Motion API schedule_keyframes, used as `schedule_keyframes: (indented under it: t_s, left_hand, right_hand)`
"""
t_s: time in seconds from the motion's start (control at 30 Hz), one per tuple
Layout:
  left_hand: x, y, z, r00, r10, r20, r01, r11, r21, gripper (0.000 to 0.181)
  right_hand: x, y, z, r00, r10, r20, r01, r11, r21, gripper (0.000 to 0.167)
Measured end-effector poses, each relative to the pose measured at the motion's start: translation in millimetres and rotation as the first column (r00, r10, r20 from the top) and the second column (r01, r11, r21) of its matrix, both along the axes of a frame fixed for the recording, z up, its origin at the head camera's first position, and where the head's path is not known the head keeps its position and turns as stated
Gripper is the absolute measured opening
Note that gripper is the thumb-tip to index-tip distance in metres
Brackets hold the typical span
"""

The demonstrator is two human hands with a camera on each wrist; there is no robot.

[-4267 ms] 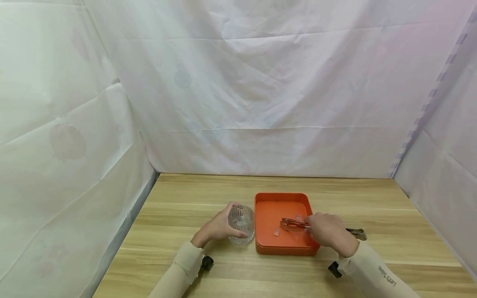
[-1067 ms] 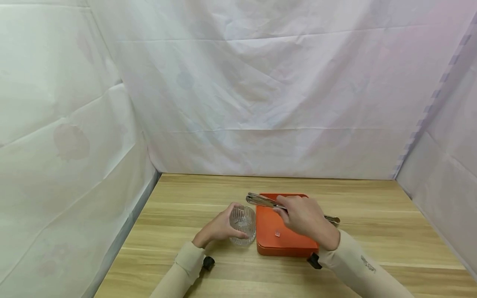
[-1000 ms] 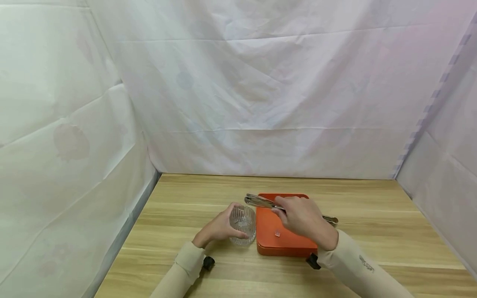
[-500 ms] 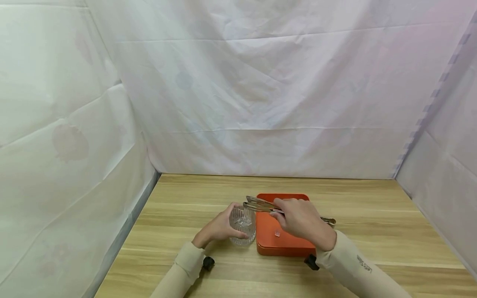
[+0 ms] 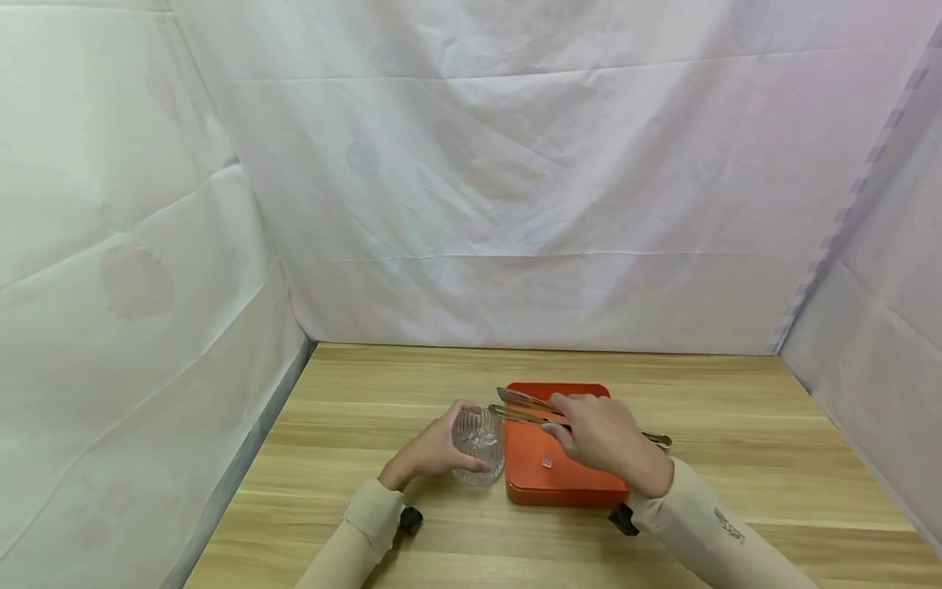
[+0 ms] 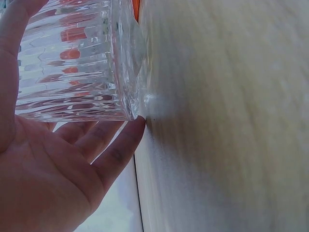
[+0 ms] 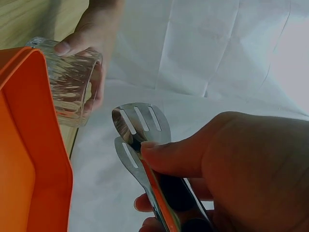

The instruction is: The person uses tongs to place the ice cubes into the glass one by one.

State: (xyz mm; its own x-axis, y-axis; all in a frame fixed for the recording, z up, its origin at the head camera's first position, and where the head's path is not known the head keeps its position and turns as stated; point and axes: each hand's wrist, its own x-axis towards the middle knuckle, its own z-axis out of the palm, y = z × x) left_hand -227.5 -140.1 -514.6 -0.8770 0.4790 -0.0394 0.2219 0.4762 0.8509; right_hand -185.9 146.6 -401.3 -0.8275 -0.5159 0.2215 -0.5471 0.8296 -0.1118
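Note:
My left hand (image 5: 434,446) grips a ribbed clear glass (image 5: 478,466) that stands upright on the table, thumb on the near side and fingers round the far side. Small clear pieces seem to lie in its bottom; their number cannot be told. In my right hand (image 5: 607,438) is a pair of metal tongs (image 5: 515,413), held above the orange tray's left side. The slotted tips (image 7: 140,121) are spread apart with nothing between them in the right wrist view. One small clear cube (image 5: 547,462) lies in the orange tray (image 5: 526,446). My right hand hides part of the tray's right side.
The tray stands just right of the glass on a wood-grain table (image 5: 368,376). White cloth (image 5: 515,204) hangs behind and on both sides. A black wrist device (image 5: 410,520) shows beneath the left sleeve, another (image 5: 624,519) beneath the right.
From inside the tray, the tongs moved left over the glass, then spread; a clear piece now shows in the glass. They have since shifted slightly right. The left hand and glass stayed put.

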Motion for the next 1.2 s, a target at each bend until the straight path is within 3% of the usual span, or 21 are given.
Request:
schedule_keyframes:
  t_s: [0.7,1.07,1.2]
  left_hand:
    - [1.8,1.1,3.4,1.000,0.001,-0.008,-0.001,1.000,0.007,0.091]
    - [1.3,0.6,1.2,1.000,0.007,0.001,-0.007,1.000,0.012,0.092]
    - [1.5,1.0,1.2,1.000,0.007,-0.003,-0.007,1.000,0.011,0.092]
  right_hand:
    - [-2.4,23.8,-8.7,0.984,-0.101,0.150,0.093,0.994,0.059,0.034]
    - [1.3,38.0,-17.0,0.952,-0.155,0.265,0.125,0.984,0.126,0.030]
    - [1.8,39.9,-19.1,0.931,-0.170,0.323,0.126,0.980,0.153,0.030]
